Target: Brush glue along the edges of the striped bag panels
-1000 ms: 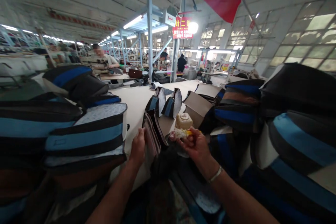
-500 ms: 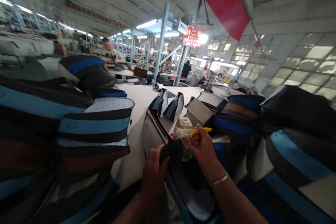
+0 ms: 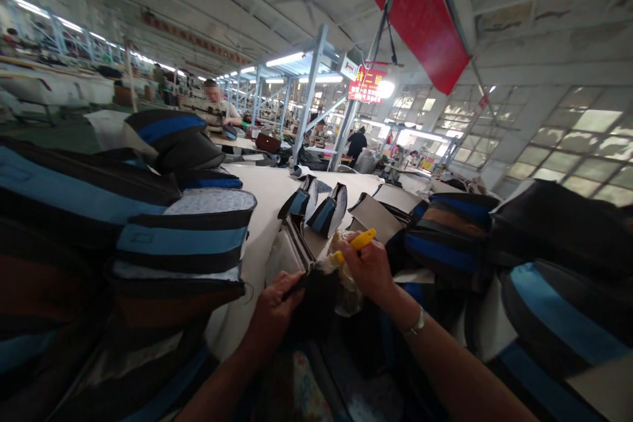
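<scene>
My right hand [image 3: 368, 267] is closed round a brush with a yellow handle [image 3: 364, 239]. Its pale, coated bristles [image 3: 324, 267] meet the upper edge of a black fabric piece [image 3: 314, 306]. That piece is pinched at its left edge between the thumb and fingers of my left hand [image 3: 277, 303]. Partly hidden behind my right hand stands a pale, smeared plastic container [image 3: 349, 300]. Just beyond my left hand lies a stack of grey panels with dark edges [image 3: 289, 247]. Two small blue and black pieces [image 3: 324, 214] stand upright farther back.
Piles of blue, black and brown sewn pieces [image 3: 182, 237] rise on the left, and more stacks [image 3: 445, 231] on the right. The white tabletop [image 3: 267, 188] shows between them. Past the table, a person [image 3: 217, 109] sits at a workstation near a blue metal frame [image 3: 309, 92].
The brush has come down onto the black fabric, and its handle now tilts upward. My left hand has shifted slightly left and holds the fabric flatter. The view has tipped up a little.
</scene>
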{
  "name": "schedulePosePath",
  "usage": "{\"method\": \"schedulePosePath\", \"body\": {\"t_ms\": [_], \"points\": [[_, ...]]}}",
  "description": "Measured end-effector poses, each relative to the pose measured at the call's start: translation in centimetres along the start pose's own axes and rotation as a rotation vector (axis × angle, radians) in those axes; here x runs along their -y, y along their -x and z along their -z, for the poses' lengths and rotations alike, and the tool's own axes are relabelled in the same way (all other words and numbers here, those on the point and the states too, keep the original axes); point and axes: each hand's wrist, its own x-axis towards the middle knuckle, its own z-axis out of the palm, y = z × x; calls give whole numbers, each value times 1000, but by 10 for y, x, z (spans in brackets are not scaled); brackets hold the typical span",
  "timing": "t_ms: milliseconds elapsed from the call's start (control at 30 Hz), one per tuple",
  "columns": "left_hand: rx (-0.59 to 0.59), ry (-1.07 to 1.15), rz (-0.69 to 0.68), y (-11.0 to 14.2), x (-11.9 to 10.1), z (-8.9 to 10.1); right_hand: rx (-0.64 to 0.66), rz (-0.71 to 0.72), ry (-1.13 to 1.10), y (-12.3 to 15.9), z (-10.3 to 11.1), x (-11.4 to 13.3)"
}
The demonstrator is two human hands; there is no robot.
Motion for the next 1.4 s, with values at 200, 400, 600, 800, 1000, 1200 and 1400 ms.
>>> {"method": "schedulePosePath", "body": {"t_ms": [200,400,600,800,1000,1200,1400], "points": [[36,104,52,0,2,5,-58,-38,-112,-6,13,3],[73,112,58,-2,2,8,42,112,-2,-2,5,5],[123,115,45,-3,-1,7,58,97,-88,-10,-1,10],[84,-306,-192,2,0,6,-55,21,-9,-21,12,-2],[-87,-908,-690,9,13,-8,165,149,-102,-17,19,23],[-142,-1016,-871,9,14,-19,327,309,241,-25,21,23],[-127,-1049,-896,12,12,-21,476,299,345,-23,12,23]]}}
